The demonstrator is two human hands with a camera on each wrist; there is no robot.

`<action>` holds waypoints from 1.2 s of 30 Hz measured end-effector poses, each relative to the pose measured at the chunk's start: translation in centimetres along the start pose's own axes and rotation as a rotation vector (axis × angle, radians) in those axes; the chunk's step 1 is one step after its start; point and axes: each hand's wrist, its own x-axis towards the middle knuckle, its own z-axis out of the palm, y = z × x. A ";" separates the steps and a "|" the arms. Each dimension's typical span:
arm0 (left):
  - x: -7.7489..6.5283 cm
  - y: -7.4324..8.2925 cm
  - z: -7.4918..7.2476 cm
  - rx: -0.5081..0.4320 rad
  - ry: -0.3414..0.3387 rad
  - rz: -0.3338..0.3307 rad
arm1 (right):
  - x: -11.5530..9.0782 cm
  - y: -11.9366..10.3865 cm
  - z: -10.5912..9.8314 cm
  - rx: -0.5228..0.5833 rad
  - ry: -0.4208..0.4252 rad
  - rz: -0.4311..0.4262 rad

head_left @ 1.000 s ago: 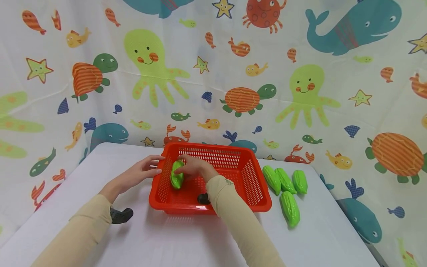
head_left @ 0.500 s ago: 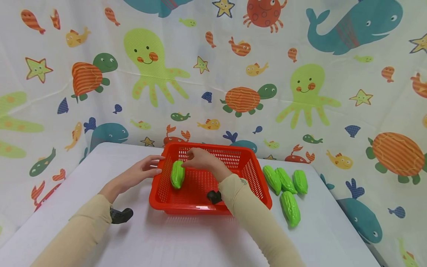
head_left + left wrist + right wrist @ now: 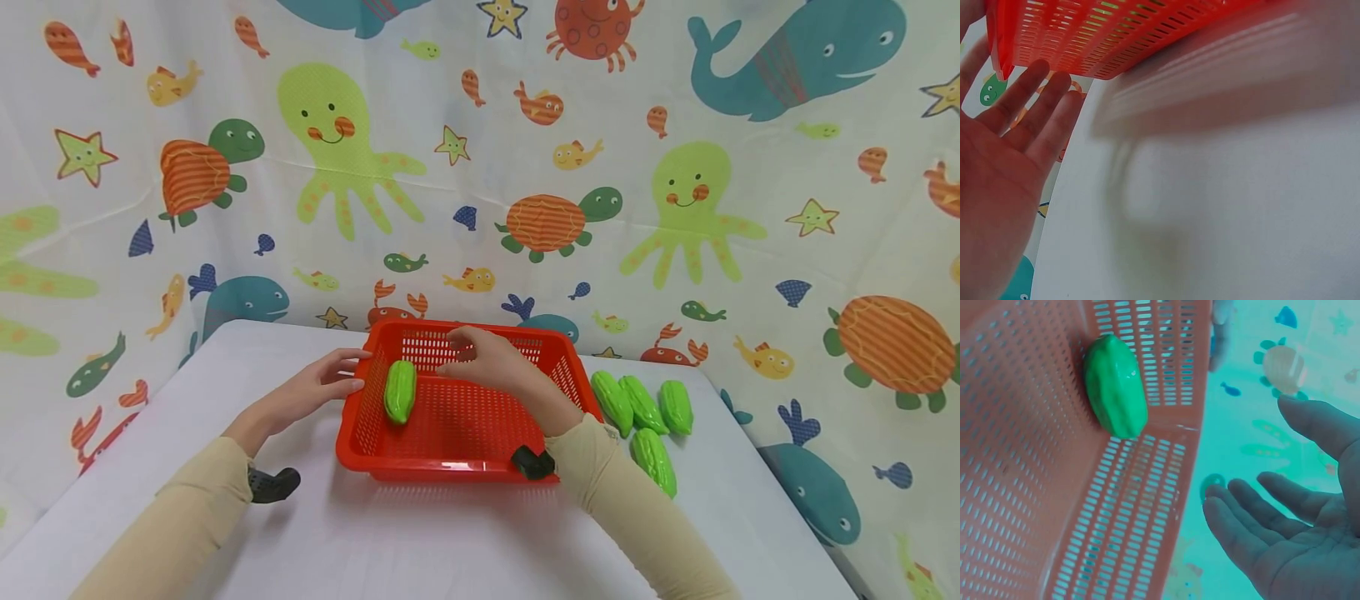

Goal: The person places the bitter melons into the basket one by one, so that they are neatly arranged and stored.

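Note:
A red plastic basket [image 3: 480, 463] with slotted walls stands on the white table. Inside, along its left wall, lies one shiny green bitter melon [image 3: 401, 392], also seen in the right wrist view as a ridged melon [image 3: 1116, 387]. My left hand [image 3: 300, 398] is at the basket's left rim, its relaxed fingers touching the outside; in the left wrist view the fingers [image 3: 1035, 112] extend toward the slotted wall. Over the basket's back half hovers my right hand [image 3: 495, 362], fingers spread and loosely bent, holding nothing. The right wrist view shows that hand [image 3: 1297, 531] apart from the melon.
Several more green bitter melons [image 3: 643, 404] lie on the table [image 3: 420, 542] right of the basket, the nearest partly covered by the right sleeve [image 3: 637, 500]. A curtain [image 3: 465, 167] printed with sea animals hangs behind the table.
My right hand has let go of the bitter melon at the basket's left side and drawn back to the right, its fingers opening. The left hand stays at the rim.

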 end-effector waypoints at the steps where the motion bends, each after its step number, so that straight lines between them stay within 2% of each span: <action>1: 0.0 0.0 0.0 -0.001 -0.001 0.000 | -0.6 0.2 -0.2 0.015 0.012 0.002; 7: -0.1 -0.1 0.0 -0.005 0.002 0.001 | -3.7 1.8 -1.5 0.094 0.091 0.026; 11: -0.2 -0.3 0.0 -0.002 0.003 0.004 | -5.4 3.4 -2.3 0.100 0.143 0.037; 18: -0.2 -0.6 0.0 -0.010 0.005 0.007 | -8.1 6.1 -3.4 0.189 0.206 0.051; 28: -0.3 -0.3 -0.1 -0.006 0.008 0.006 | -11.6 8.4 -6.0 0.165 0.301 0.091; 32: -0.2 -0.1 -0.1 -0.010 0.003 0.002 | -12.8 9.4 -7.0 0.129 0.319 0.077; 36: 0.0 -0.1 -0.1 -0.013 -0.006 0.000 | -13.8 10.6 -8.0 0.111 0.318 0.111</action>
